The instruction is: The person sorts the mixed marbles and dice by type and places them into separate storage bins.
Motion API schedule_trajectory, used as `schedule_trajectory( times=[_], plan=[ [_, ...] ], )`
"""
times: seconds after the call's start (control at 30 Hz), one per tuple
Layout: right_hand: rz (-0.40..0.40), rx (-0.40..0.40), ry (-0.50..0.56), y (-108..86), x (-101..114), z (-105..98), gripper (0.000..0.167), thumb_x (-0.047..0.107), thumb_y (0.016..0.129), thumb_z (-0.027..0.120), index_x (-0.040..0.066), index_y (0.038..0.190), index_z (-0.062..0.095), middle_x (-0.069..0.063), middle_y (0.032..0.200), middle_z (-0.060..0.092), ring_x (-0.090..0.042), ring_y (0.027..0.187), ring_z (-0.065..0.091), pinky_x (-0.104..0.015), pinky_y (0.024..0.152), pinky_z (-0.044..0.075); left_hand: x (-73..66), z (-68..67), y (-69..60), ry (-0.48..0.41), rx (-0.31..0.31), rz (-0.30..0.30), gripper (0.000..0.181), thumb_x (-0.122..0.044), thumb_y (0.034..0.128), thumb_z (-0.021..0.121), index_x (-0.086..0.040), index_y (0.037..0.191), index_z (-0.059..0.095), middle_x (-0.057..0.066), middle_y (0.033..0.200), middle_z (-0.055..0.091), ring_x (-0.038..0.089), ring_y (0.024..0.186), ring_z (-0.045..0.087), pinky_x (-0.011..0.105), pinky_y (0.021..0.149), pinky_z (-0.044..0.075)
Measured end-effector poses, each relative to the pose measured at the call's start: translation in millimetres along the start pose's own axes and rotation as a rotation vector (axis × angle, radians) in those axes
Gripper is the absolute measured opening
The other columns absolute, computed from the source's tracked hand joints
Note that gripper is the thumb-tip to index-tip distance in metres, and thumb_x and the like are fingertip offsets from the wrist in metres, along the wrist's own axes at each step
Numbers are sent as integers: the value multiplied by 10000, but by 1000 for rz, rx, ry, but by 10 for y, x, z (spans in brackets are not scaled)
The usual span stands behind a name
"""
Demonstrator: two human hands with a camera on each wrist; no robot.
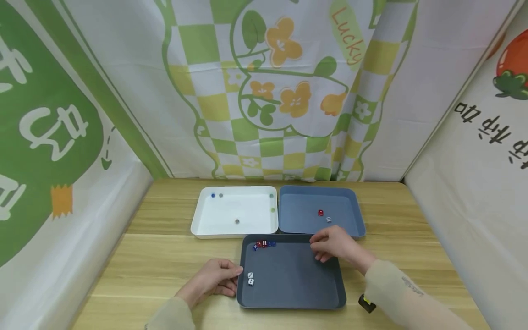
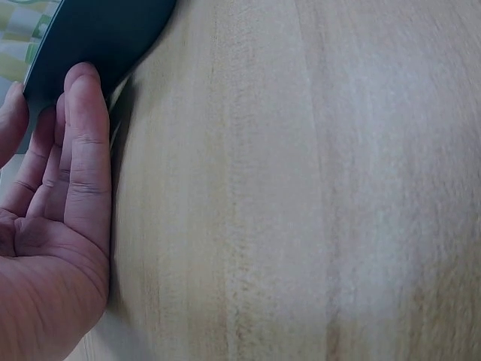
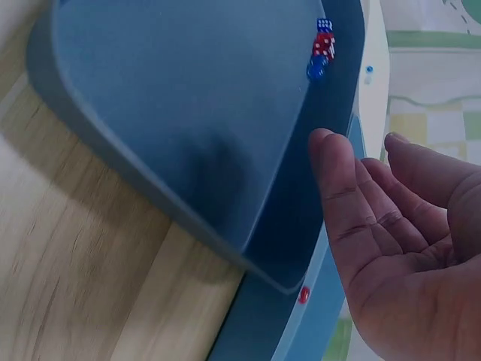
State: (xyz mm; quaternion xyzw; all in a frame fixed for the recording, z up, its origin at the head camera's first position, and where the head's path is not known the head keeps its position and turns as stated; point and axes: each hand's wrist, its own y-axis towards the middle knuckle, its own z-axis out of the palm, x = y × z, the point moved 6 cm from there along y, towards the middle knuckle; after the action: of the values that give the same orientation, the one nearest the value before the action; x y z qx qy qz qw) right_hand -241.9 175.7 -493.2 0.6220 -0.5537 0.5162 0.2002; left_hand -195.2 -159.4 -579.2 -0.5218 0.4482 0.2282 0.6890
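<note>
My left hand (image 1: 217,278) is at the left side of a dark grey tray (image 1: 290,277). Its fingers lie nearly straight against the tray's outer wall, and the thumb reaches the rim, as the left wrist view shows. Over that tray's far right corner hovers my right hand (image 1: 332,244), fingers loosely bent, with nothing visible between thumb and fingertips. Red dice (image 1: 264,244) and blue dice (image 1: 255,247) cluster in the tray's far left corner. Two white dice (image 1: 250,282) sit near its left wall.
Behind stand a white tray (image 1: 218,213) with several small round pieces (image 1: 237,221) and a blue tray (image 1: 303,206) holding a red die (image 1: 320,212) and a whitish die (image 1: 328,220). All three trays are on a wooden table (image 1: 156,256), with a printed curtain (image 1: 272,151) at its far edge.
</note>
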Motion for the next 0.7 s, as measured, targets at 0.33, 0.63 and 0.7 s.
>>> schedule_trajectory(
  times=[0.33, 0.63, 0.7],
  plan=[
    [-35, 52, -48, 167, 125, 299, 282, 34, 920, 730, -89, 1172, 701, -169, 906, 751, -233, 711, 717, -393, 657, 649, 5, -4, -10, -9, -1, 8, 327, -284, 961, 737, 32, 1028, 688, 90, 805, 713, 149, 648, 683, 328, 642, 648],
    [-68, 125, -91, 295, 246, 631, 316, 51, 900, 766, -25, 1204, 724, -89, 895, 762, -227, 741, 728, -401, 698, 649, 8, 0, 4, -11, 2, 6, 303, -271, 962, 734, 24, 1016, 688, 90, 793, 708, 155, 644, 688, 337, 644, 650],
    [-78, 155, -99, 316, 273, 728, 318, 53, 894, 771, -19, 1201, 728, -93, 865, 765, -236, 736, 734, -392, 699, 648, 8, 3, 4, -8, 2, 6, 307, -273, 963, 735, 25, 1019, 688, 92, 794, 708, 157, 645, 689, 340, 646, 651]
  ],
)
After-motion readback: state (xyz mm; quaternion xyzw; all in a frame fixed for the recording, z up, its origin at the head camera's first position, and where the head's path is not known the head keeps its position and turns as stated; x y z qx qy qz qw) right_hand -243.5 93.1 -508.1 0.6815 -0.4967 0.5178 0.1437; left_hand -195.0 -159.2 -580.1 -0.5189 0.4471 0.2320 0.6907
